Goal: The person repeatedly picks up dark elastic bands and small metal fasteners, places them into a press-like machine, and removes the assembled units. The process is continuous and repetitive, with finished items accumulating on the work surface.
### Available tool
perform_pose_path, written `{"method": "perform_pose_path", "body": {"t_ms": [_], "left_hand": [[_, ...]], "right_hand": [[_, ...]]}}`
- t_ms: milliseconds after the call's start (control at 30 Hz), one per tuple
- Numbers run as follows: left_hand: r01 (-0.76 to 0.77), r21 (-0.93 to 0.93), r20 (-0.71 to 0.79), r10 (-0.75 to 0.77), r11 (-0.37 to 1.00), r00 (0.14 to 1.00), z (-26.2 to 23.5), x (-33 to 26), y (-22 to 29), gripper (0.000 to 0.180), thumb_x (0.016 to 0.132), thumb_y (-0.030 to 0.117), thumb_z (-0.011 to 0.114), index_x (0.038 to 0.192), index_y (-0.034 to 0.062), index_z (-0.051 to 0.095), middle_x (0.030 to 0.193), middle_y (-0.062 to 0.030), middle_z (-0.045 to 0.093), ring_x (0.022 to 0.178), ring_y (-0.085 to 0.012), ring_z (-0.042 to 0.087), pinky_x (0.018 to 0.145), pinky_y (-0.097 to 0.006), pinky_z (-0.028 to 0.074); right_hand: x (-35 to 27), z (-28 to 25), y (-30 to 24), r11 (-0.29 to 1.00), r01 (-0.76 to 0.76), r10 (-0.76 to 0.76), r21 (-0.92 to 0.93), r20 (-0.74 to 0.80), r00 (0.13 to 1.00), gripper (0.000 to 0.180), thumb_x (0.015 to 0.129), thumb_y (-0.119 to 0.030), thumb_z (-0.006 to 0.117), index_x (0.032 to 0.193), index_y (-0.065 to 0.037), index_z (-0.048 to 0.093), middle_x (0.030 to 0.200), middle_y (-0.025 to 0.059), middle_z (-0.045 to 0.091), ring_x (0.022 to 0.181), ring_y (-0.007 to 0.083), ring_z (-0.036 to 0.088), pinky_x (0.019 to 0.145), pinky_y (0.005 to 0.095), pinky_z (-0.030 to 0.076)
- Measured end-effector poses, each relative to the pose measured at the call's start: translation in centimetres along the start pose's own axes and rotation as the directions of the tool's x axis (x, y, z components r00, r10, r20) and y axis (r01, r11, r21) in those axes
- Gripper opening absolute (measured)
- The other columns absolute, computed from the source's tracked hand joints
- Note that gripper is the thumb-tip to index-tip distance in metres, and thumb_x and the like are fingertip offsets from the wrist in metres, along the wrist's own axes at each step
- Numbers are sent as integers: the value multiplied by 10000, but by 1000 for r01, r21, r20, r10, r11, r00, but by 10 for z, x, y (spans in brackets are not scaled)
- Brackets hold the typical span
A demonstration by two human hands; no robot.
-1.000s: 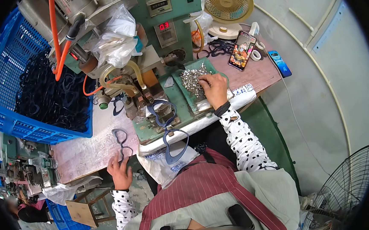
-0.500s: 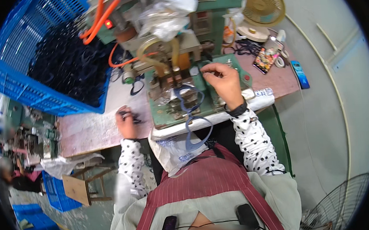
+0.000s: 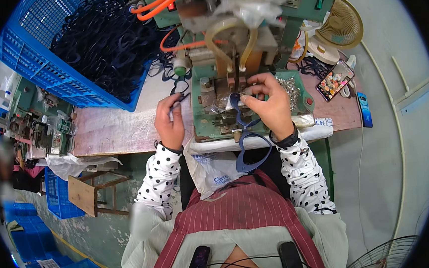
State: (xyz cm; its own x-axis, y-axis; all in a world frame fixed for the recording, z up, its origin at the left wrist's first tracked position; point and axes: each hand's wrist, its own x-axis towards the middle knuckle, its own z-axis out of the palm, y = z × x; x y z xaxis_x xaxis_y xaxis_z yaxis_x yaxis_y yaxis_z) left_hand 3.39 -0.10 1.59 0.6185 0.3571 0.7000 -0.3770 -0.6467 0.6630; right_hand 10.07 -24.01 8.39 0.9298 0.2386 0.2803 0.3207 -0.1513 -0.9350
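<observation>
My left hand (image 3: 170,121) is closed in a pinch on a dark blue strap piece (image 3: 181,97), beside the green press machine (image 3: 202,130). Across the machine's work bed lies a blue rubber-like strap with large loops (image 3: 251,137); its lower loop hangs over the front edge toward my lap. My right hand (image 3: 274,107) pinches the strap's upper end under the press head (image 3: 237,65). Whether a small part is also between those fingertips is hidden. Right of this hand, small shiny metal parts (image 3: 289,91) fill a green tray.
A blue crate (image 3: 72,91) heaped with dark straps stands at the left. Orange hoses (image 3: 165,3) run to the machine. On the right are a phone (image 3: 336,79), a blue packet (image 3: 364,109) and a small fan (image 3: 341,23). White plastic sheeting (image 3: 209,171) hangs over the front edge.
My right hand has moved from the tray side to the upper end of the looped strap. My left hand has risen from the tabletop toward the machine with the dark strap. The view has shifted.
</observation>
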Motion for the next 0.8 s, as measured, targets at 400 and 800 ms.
{"method": "perform_pose_path", "body": {"t_ms": [400, 800], "left_hand": [[-671, -311, 346, 738, 673, 580, 30, 7, 84, 392, 779, 65, 701, 1157, 11, 617, 1126, -149, 650, 1008, -296, 654, 880, -440, 531], [-602, -324, 340, 684, 730, 646, 45, -4, 79, 403, 786, 80, 688, 1177, 14, 612, 1168, -152, 638, 1037, -286, 638, 920, -427, 515]], "right_hand": [[9, 1, 15, 990, 56, -41, 131, -114, 993, 485, 753, -33, 721, 1184, 10, 503, 882, 96, 698, 846, 137, 649, 744, 272, 490], [1, -86, 128, 602, 83, -256, -794, -94, 962, 337, 747, -272, 750, 1011, -74, 682, 1016, 94, 673, 973, 302, 599, 834, 426, 457]]}}
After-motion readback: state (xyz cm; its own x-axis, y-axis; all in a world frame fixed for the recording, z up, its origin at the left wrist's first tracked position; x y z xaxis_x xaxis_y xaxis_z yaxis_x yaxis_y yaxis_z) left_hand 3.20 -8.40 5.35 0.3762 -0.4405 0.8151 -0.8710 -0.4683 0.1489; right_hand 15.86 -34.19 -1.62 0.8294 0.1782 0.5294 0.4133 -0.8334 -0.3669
